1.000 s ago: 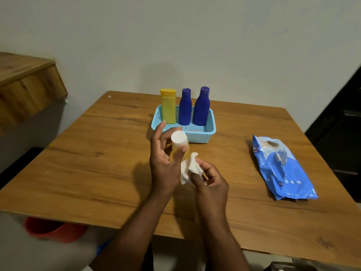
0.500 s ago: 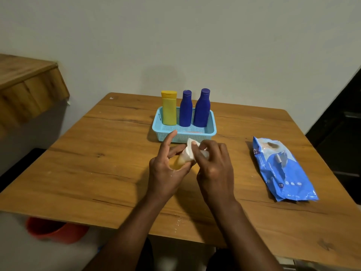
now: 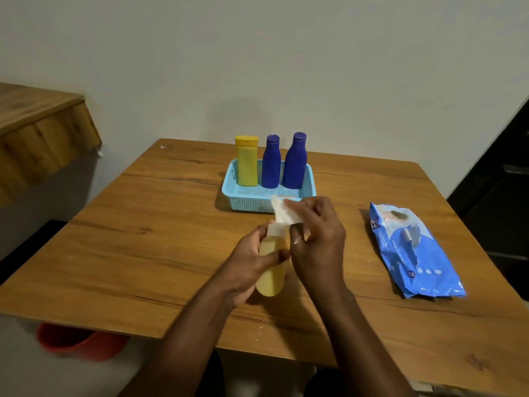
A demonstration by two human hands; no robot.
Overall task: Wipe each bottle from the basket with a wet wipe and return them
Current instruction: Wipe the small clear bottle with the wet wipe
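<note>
My left hand [image 3: 248,260] grips a pale yellow bottle [image 3: 271,270] with a white cap, tilted so its base points toward me and its cap toward the basket. My right hand [image 3: 317,239] pinches a white wet wipe [image 3: 283,212] against the bottle's cap end. Behind them stands a light blue basket [image 3: 249,200] holding a yellow bottle [image 3: 246,161] at the left and two dark blue bottles [image 3: 271,163] [image 3: 294,161] to its right, all upright.
A blue wet-wipe pack [image 3: 412,250] lies on the wooden table [image 3: 143,239] to the right. A wooden shelf [image 3: 37,133] juts out at the left. A red bucket [image 3: 77,342] sits below the table's near-left edge.
The held bottle went from upright to tilted with its base toward me. My right hand moved the wipe from the bottle's side up over its cap.
</note>
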